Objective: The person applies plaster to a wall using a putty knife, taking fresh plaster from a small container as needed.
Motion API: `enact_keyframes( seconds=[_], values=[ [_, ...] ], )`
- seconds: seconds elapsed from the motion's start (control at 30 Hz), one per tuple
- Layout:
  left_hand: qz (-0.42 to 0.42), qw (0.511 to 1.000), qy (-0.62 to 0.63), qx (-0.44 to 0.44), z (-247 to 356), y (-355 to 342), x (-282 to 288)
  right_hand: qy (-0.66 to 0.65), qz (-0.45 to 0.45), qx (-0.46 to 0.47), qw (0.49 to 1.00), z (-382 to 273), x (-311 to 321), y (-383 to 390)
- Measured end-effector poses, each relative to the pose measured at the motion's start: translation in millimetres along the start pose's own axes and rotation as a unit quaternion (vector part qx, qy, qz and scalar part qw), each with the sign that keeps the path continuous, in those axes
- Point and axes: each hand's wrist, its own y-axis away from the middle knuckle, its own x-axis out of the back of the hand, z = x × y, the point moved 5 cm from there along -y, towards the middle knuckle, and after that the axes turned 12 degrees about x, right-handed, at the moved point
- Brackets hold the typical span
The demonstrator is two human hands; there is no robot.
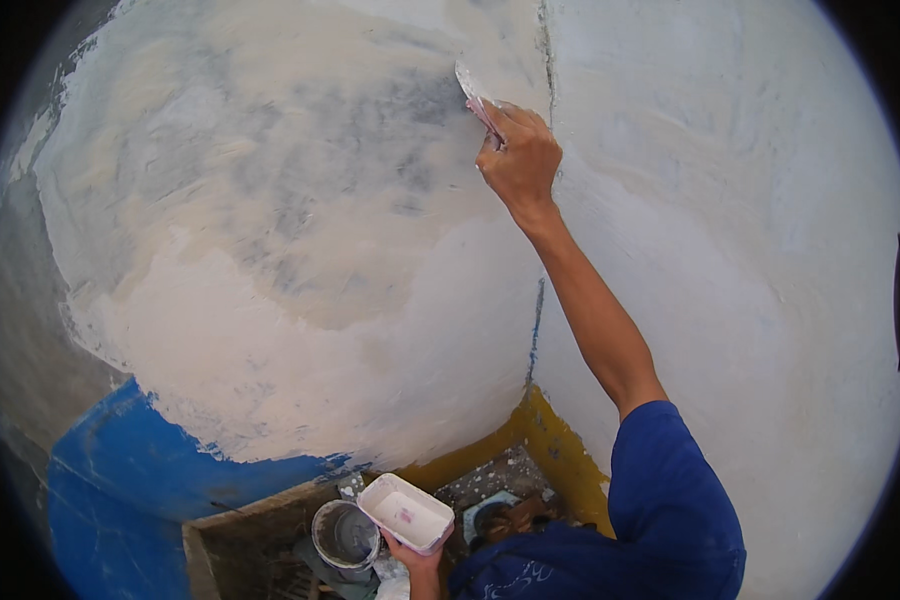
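Observation:
My right hand is raised high near the wall corner, its fingers closed round the handle of a putty knife. The blade touches or nearly touches the left wall, which carries patchy cream and white filler with dark grey showing through. Low down, my left hand grips the side of a white rectangular plastic tub. A little pinkish-white paste lies on the tub's floor. The fingers behind the tub are partly hidden.
A grey-smeared bucket stands just left of the tub, beside a wooden-edged box. Blue paint covers the lower left wall, and a yellow band runs along the corner's base. The right wall is whitish.

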Motion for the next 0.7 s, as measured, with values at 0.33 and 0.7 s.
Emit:
enact_keyframes(
  seconds=[0.33,0.7],
  values=[
    [-0.011,1.0,-0.015,0.01,-4.5,4.0,-11.7,0.163,-0.082,-0.074,0.98,33.8,-14.0,13.8],
    [0.011,1.0,0.01,0.025,-2.6,-1.6,-9.4,0.04,0.029,-0.114,0.992,60.1,18.4,-12.3]
  ],
)
